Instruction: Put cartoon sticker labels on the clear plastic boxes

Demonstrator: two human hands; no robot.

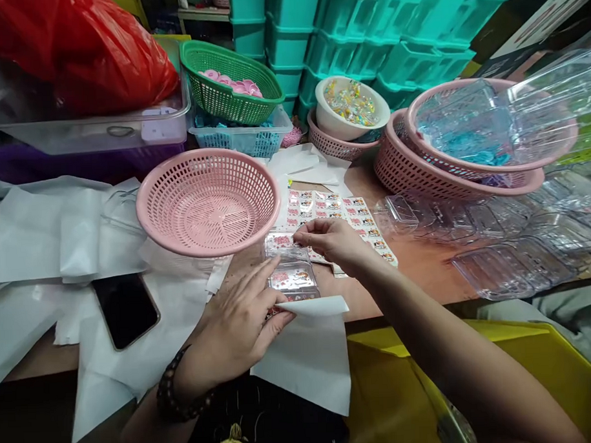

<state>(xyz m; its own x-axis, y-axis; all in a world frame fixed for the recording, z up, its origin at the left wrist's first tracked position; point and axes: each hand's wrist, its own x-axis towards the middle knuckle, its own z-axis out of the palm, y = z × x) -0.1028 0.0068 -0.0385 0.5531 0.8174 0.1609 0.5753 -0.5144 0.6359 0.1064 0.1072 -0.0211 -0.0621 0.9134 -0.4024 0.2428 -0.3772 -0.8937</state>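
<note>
In front of me on the table lies a small clear plastic box (293, 278), opened out, with pink-patterned printed stickers (279, 242) on its panels. My right hand (331, 243) is closed in a pinch at the right edge of the far sticker. Stretched fingers of my left hand (245, 310) rest along the box's left side. Its thumb and index finger grip a white-backed sticker sheet (312, 350), whose top edge curls over and whose lower part hangs past the table edge. Beyond my right hand lie more printed sticker sheets (366, 222), partly covered by it.
A pink basket (209, 247) stands just beyond my left hand. At left are a phone (127, 311) and white papers (112, 234). Clear plastic cases (515, 269) lie at right, below stacked pink baskets (449, 177). A white bowl (323, 107) and teal bins (348, 51) stand behind.
</note>
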